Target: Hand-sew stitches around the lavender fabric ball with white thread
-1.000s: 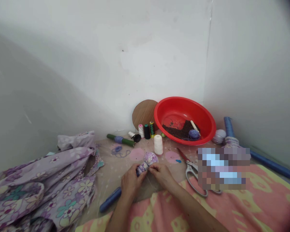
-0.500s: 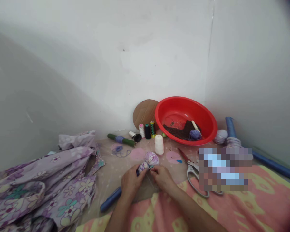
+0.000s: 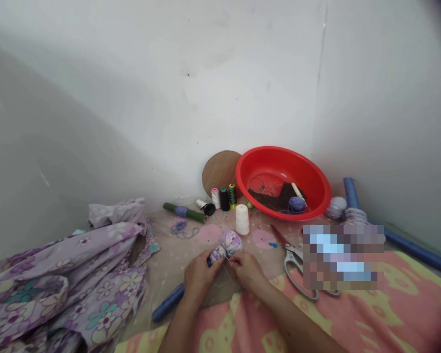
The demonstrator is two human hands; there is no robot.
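A blue rod (image 3: 167, 305) lies slantwise, its far end capped by a rounded head wrapped in lilac floral cloth (image 3: 231, 241). My left hand (image 3: 199, 275) is closed round the rod just below that head, where the cloth gathers into a neck. Beside the neck, my right hand (image 3: 247, 269) pinches a thin, pale strand, a needle or thread too fine to tell apart. A white cone of thread (image 3: 242, 219) stands just beyond the wrapped head. To the right lie large grey-handled scissors (image 3: 294, 264).
Floral cloth (image 3: 103, 289) is heaped at left. At the back are a green yarn-wound stick (image 3: 191, 214), several spools (image 3: 224, 199), a cardboard disc (image 3: 220, 171) and a red basin (image 3: 248, 162) with purple yarn (image 3: 297, 204). A pink-yellow blanket (image 3: 400, 309) covers the front right.
Hardly anything differs. My right hand has shifted very slightly at the neck of the wrapped head; my left hand keeps its grip on the rod.
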